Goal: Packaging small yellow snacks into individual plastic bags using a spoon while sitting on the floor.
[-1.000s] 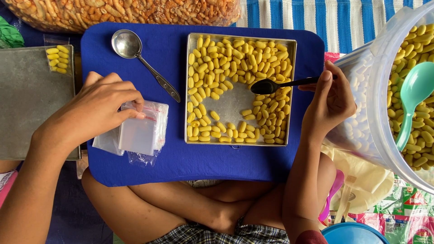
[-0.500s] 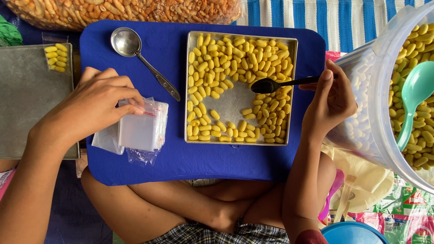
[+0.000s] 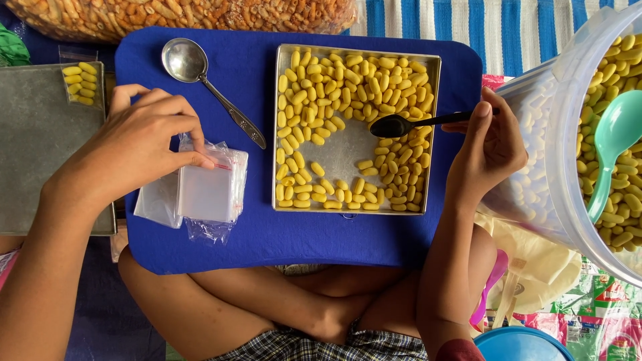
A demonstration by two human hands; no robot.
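My left hand rests on a small stack of clear plastic bags on the blue lap tray, fingertips pinching the top bag's upper edge. My right hand holds a dark spoon by its handle, its bowl hovering over the metal baking pan. The pan is filled with yellow oblong snacks, with a bare patch in the middle. A silver spoon lies loose on the tray left of the pan.
A grey metal tray at left carries a small filled bag of yellow snacks. A big clear tub of the same snacks with a mint-green scoop stands at right. A large bag of orange snacks lies along the top.
My left hand's fingers have shifted slightly on the bag stack, pinching the top bag. The right hand and dark spoon stay in place.
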